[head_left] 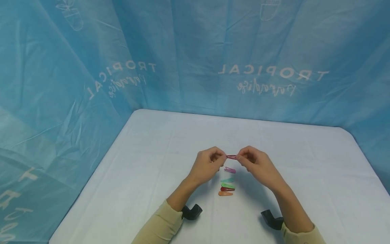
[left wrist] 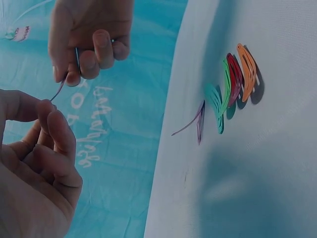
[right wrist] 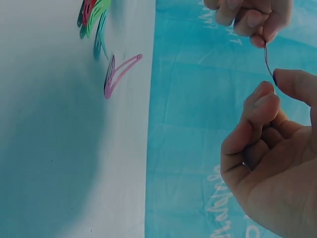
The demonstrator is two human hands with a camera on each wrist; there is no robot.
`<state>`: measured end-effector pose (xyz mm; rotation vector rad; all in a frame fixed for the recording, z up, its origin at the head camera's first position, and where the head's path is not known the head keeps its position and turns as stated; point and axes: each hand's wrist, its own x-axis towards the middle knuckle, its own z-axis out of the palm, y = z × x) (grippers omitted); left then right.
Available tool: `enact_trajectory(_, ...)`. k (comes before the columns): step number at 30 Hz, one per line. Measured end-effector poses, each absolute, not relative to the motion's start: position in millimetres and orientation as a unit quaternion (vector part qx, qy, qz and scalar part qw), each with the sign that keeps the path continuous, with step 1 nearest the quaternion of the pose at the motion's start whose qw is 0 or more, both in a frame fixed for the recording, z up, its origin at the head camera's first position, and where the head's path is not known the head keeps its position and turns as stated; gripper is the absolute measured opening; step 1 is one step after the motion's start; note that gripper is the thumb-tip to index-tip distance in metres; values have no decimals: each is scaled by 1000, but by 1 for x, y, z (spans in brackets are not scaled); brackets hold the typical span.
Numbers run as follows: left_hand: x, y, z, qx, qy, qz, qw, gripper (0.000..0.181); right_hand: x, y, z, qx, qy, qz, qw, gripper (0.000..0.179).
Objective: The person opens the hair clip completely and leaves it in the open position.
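A dark red snap hair clip (head_left: pixel 231 157) is stretched level between both hands, raised off the table. My left hand (head_left: pixel 208 165) pinches one end between thumb and fingertips, and my right hand (head_left: pixel 257 166) pinches the other. Seen edge-on in the right wrist view, the clip (right wrist: pixel 267 62) is a thin, slightly bent strip. Below the hands lies a pink-purple hair clip (right wrist: pixel 119 77), its two arms spread apart. Toward the front come a teal clip (left wrist: pixel 214 104), a green clip (head_left: pixel 228 185), a red clip (head_left: pixel 227 189) and an orange clip (left wrist: pixel 247 72), lined up close together.
The clips lie on a white-covered table (head_left: pixel 152 142). Blue curtains (head_left: pixel 195 57) with white lettering hang behind it and along its left side. A black curved mount (head_left: pixel 192 212) juts from the left wrist, and another black mount (head_left: pixel 272 220) from the right.
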<state>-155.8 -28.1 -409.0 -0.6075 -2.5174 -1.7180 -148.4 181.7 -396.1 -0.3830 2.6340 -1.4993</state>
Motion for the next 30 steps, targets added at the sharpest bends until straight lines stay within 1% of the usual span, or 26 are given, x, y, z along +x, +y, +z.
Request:
enact_trajectory(7,-156,-28,-409,-177,-815,-551,12,9,-150,180,-400,-114,886,-449,33,28)
enact_trajectory(17,-157,-29,-412,-172,-816,-552,7,9,-151,180,-401,-139,874,-464,26,27)
enact_trajectory(25,-158,-28,-411,-184,-801,-569,-17,12,-151,180,-401,-141,857,-495,39,27)
enact_trajectory(30,-159,-27,-410,-194,-776,-598,-41,15,-150,180,-401,-142,853,-502,32,27)
